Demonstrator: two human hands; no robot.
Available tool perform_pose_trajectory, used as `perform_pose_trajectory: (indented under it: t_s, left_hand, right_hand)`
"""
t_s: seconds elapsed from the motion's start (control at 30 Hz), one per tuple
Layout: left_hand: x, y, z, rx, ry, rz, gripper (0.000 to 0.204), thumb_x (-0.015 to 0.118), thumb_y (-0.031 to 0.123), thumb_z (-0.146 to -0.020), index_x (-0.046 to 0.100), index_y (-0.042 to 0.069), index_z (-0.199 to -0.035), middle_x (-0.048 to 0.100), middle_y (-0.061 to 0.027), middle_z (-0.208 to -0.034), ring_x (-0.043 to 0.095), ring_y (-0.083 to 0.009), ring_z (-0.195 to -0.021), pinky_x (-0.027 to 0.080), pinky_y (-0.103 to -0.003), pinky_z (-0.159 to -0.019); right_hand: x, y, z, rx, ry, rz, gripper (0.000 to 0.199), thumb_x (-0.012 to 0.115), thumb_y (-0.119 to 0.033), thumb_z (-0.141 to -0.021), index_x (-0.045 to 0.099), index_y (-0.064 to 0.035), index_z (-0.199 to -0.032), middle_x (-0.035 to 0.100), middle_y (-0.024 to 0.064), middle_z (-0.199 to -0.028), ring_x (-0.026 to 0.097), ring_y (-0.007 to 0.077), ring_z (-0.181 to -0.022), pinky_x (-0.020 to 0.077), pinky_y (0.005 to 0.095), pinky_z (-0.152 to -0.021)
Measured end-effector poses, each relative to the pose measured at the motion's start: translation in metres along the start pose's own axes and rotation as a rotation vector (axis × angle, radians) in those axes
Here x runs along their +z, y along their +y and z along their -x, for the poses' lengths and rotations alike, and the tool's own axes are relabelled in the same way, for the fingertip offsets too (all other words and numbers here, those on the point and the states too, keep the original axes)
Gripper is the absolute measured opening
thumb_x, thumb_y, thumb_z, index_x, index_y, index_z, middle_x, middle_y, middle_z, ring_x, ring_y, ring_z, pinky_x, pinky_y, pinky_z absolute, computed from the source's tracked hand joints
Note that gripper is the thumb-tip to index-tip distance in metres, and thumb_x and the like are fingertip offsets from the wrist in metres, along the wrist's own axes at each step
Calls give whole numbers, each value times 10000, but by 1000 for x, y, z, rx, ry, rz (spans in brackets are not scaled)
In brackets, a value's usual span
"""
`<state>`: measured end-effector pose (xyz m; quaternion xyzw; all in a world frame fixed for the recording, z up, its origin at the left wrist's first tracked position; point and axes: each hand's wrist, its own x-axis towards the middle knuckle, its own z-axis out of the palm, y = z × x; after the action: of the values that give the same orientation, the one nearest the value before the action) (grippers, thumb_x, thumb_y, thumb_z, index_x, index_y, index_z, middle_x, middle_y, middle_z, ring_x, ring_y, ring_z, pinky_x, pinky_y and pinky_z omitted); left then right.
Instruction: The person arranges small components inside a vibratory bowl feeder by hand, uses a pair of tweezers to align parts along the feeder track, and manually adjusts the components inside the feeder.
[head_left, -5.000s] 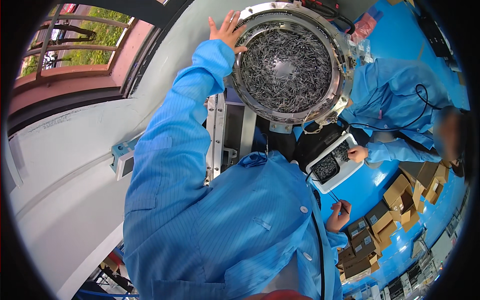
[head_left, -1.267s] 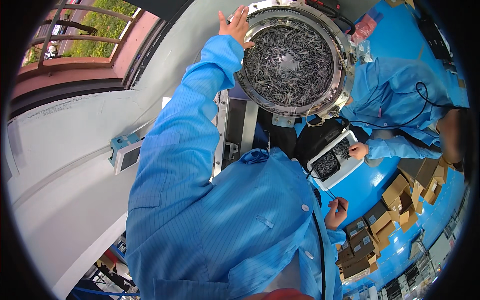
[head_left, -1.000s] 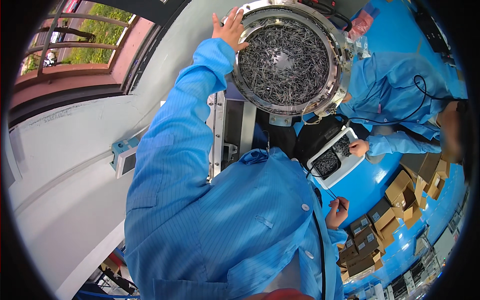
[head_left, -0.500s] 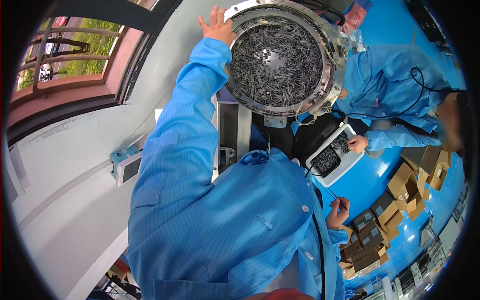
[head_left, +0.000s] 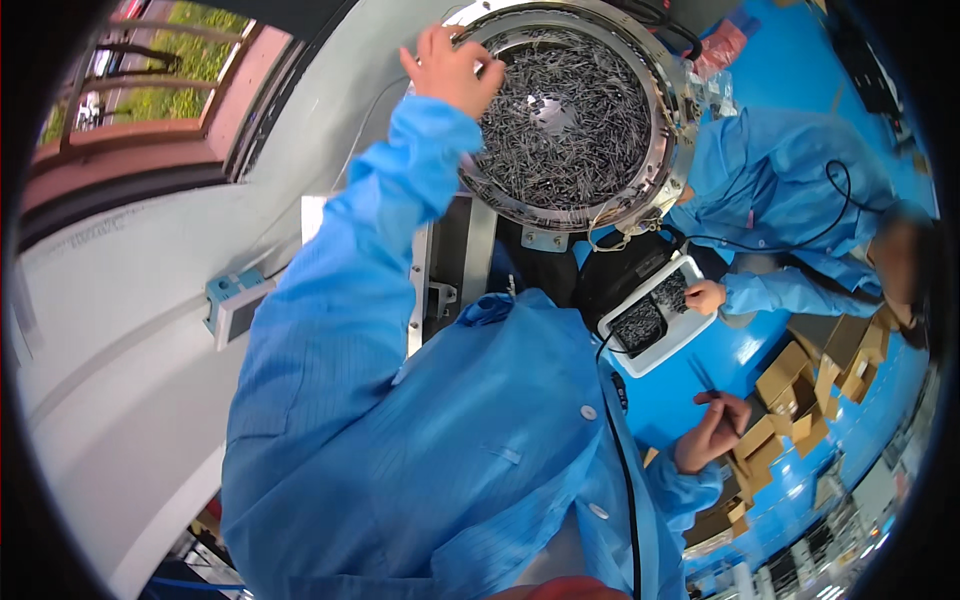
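At the upper left edge of a round metal bowl feeder [head_left: 655, 160], my left hand [head_left: 455, 72] is raised with thumb and forefinger curled together in a pinch. Whatever sits between those fingertips, if anything, is too small to make out. Many thin dark metal pins [head_left: 570, 150] fill the bowl, with a pale bare patch near its middle. My right hand [head_left: 712, 435] is out to the lower right, closed around slim dark tweezers [head_left: 703, 372], which are smeared by motion.
A co-worker in a blue smock [head_left: 780, 180] reaches a hand [head_left: 705, 297] into a white tray [head_left: 680, 335] holding dark small parts. Cardboard boxes [head_left: 790, 385] stand on the blue floor. A black cable [head_left: 628, 480] runs down my front. A small screen unit [head_left: 235, 305] is by the left wall.
My left hand has gone from spread fingers on the rim to a pinch, shifting slightly right and down. My right hand, with the tweezers, has moved outward to the right.
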<state>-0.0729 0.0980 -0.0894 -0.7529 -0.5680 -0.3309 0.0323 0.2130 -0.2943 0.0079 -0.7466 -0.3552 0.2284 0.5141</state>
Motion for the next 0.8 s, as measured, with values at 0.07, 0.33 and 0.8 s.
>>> perform_pose_trajectory:
  t_s: [0.07, 0.33, 0.8]
  left_hand:
    - [-29, 35, 34, -103, 46, 267, 101, 641, 213, -655, 612, 119, -679, 531, -88, -998, 466, -250, -967, 302, -423, -903]
    - [-134, 97, 217, -106, -972, 1340, 297, 609, 174, -772, 542, 53, -1035, 543, -111, -1035, 519, -269, -922, 415, -344, -840]
    - [-70, 5, 286, -357, -1083, 1517, 455, 526, 216, -860, 387, 45, -1258, 347, -141, -1306, 363, -297, -1180, 275, -370, -1005]
  right_hand:
    - [21, -32, -41, -186, -59, -14, 116, 433, -51, -856, 505, -10, -937, 540, 124, -833, 524, 180, -616, 436, 268, -622]
    - [239, -98, -163, -300, -622, -307, 75, 495, -38, -849, 515, 2, -910, 601, 117, -776, 569, 169, -661, 451, 238, -633]
    - [500, -39, -235, -738, -901, 239, 85, 576, -37, -816, 546, -13, -891, 617, 67, -803, 577, 123, -700, 463, 216, -654]
